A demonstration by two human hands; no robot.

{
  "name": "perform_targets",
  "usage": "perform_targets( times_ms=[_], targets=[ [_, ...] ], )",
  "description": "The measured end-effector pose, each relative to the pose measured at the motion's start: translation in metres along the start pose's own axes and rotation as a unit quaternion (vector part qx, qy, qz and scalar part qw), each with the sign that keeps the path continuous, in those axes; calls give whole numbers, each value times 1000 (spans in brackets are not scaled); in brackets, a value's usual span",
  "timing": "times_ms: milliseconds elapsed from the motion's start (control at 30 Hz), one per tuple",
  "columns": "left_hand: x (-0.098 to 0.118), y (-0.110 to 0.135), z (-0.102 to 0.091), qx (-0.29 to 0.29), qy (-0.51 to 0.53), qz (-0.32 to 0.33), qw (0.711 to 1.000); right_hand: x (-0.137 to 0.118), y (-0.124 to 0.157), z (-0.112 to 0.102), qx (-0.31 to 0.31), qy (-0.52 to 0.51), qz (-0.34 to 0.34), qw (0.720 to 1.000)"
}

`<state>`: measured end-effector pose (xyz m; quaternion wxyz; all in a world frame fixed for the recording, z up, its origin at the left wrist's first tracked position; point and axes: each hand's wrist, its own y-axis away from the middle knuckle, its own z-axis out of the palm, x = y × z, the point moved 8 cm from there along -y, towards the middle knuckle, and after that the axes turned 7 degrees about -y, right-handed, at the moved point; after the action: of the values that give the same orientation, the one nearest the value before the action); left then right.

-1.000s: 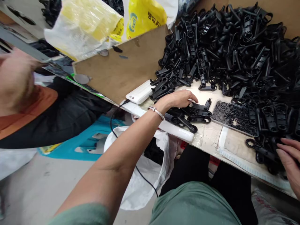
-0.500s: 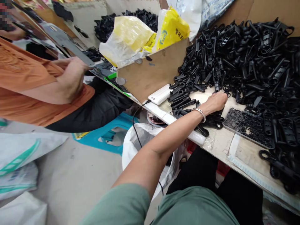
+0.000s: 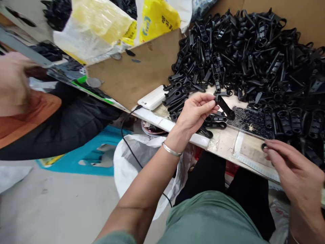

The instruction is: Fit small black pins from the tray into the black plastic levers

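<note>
My left hand (image 3: 196, 112), with a silver bangle at the wrist, pinches one end of a long black plastic arm piece (image 3: 224, 107) and holds it above the bench. The piece's far end tilts down toward a shallow tray (image 3: 237, 128) of tiny dark parts. At the right, my right hand (image 3: 296, 166) pinches a small black round piece (image 3: 264, 146) between thumb and fingertips, above the bench edge. Behind both hands rises a big heap of similar black plastic arm pieces (image 3: 243, 61). Several more lie beside and under my left hand.
A white phone-like device (image 3: 151, 97) with a black cable lies by a cardboard divider (image 3: 137, 71). Yellow and white plastic bags (image 3: 99, 30) hang over the divider. Below the bench edge stands a white sack (image 3: 127, 152). A co-worker in orange (image 3: 30, 118) sits at the left.
My left hand has come back from the heap toward me with a black arm piece. My right hand has come into view holding a small round piece. The view has shifted right.
</note>
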<state>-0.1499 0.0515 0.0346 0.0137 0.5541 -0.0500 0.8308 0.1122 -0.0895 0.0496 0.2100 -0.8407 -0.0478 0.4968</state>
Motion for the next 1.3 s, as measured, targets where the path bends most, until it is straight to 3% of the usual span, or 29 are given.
perform_targets(
  times_ms=[67,167,300,433,567,767,900,1300],
  targets=[
    [-14,14,5,-18,63,-42,997,5,-9,23,-16,-73,81,994],
    [-29,29,15,-37,134,-70,988,14,-17,55,-53,-247,170,952],
    [-44,43,22,-46,155,-95,982,18,-18,74,-70,-353,228,905],
    [-49,51,22,-57,109,-85,989,22,-14,69,-50,-360,250,897],
    [-42,57,18,-73,-19,-25,997,30,-11,62,-37,-348,269,898],
    [-31,66,35,-143,-235,78,958,41,-7,59,-44,-318,282,904],
    [-31,70,38,-107,-290,135,941,44,-5,57,-37,-328,291,898],
    [-43,87,43,-52,-361,194,911,54,8,62,-33,-367,316,874]
  ],
)
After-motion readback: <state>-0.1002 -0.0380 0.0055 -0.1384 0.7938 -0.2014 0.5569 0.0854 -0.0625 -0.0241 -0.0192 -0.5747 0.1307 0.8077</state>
